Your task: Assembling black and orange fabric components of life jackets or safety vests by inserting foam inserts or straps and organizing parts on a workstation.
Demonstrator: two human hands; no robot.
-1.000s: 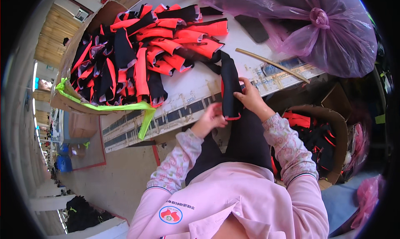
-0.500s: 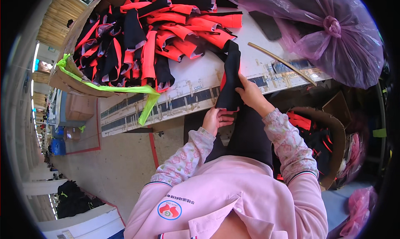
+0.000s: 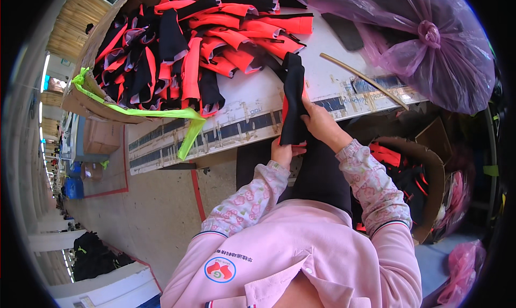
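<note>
Both hands pinch a soft, limp black-and-orange fabric sleeve (image 3: 293, 101) at the tabletop (image 3: 344, 77) edge, left hand (image 3: 283, 152) gripping its bottom hem, right hand (image 3: 321, 122) fingers pressing its middle.

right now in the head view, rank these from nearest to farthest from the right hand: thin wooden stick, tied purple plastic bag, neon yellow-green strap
1. thin wooden stick, on the table just up and right of the right hand.
2. neon yellow-green strap, hanging off the table edge to the left.
3. tied purple plastic bag, upper right; its knot is farthest.
</note>
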